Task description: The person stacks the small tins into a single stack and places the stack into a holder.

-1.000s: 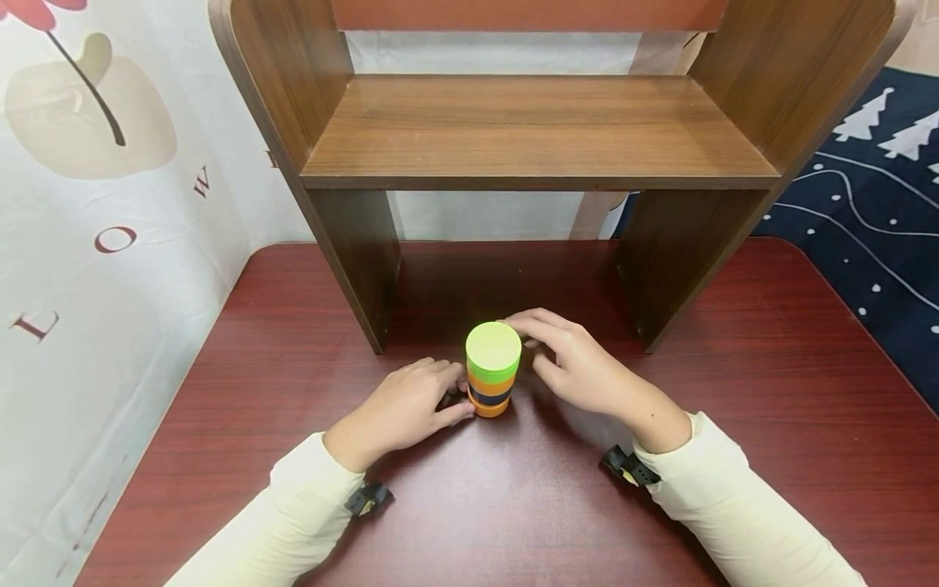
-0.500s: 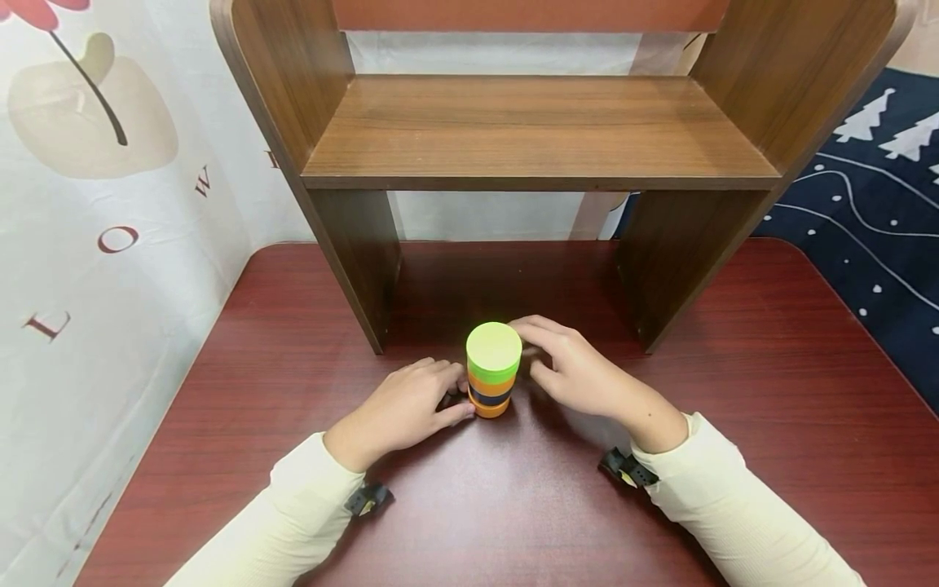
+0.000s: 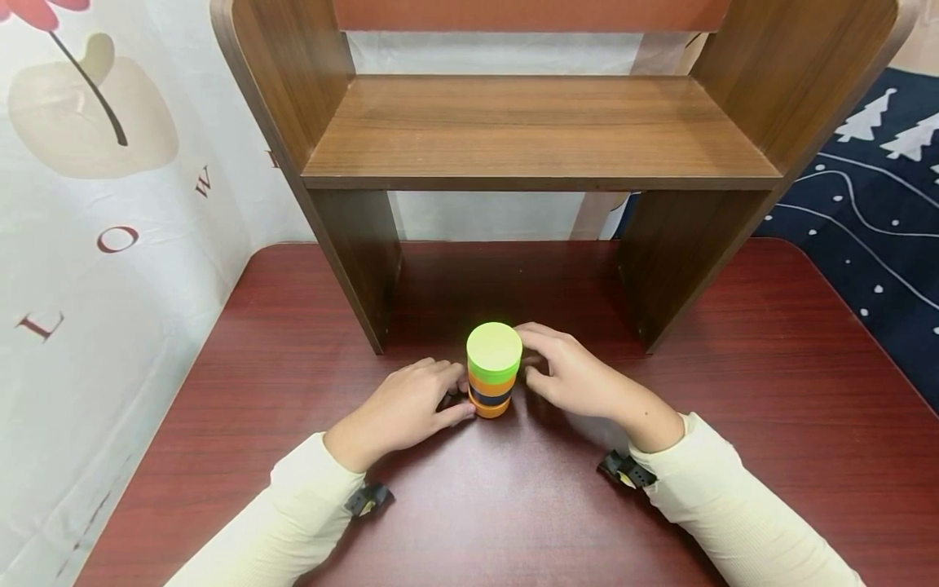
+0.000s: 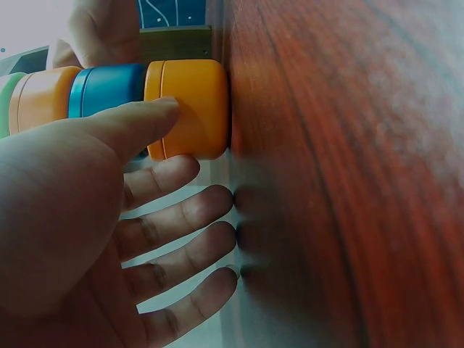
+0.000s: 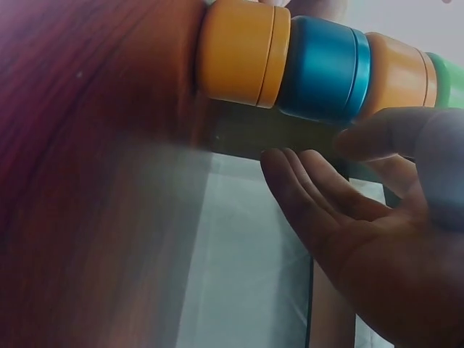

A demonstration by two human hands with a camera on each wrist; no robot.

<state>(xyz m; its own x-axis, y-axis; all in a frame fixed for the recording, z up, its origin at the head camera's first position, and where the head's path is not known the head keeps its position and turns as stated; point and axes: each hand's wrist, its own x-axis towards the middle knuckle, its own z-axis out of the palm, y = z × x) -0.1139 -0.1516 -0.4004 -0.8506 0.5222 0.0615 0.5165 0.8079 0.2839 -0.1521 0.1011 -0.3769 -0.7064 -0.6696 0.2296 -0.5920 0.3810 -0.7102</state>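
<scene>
A stack of small round canisters stands upright on the table (image 3: 440,522). From the bottom it has an orange canister (image 4: 196,109), a dark blue canister (image 5: 322,69), another orange canister (image 5: 395,72) and a green canister (image 3: 494,349) on top. My left hand (image 3: 411,403) rests at the stack's left foot. Its thumb lies against the bottom orange canister, the index fingertip is right at its side, and the other fingertips reach the tabletop. To the right of the stack, my right hand (image 3: 575,371) has relaxed fingers, with the index fingertip close to the green canister's rim.
Behind the stack a brown wooden shelf unit (image 3: 543,130) spans the back of the table, its side panels reaching down to the tabletop. A white printed cloth (image 3: 161,293) hangs on the left, a dark blue one with trees (image 3: 866,212) on the right.
My right hand has shifted slightly right and toward me, its index finger drawing back from behind the green canister. The left hand and the stack look the same.
</scene>
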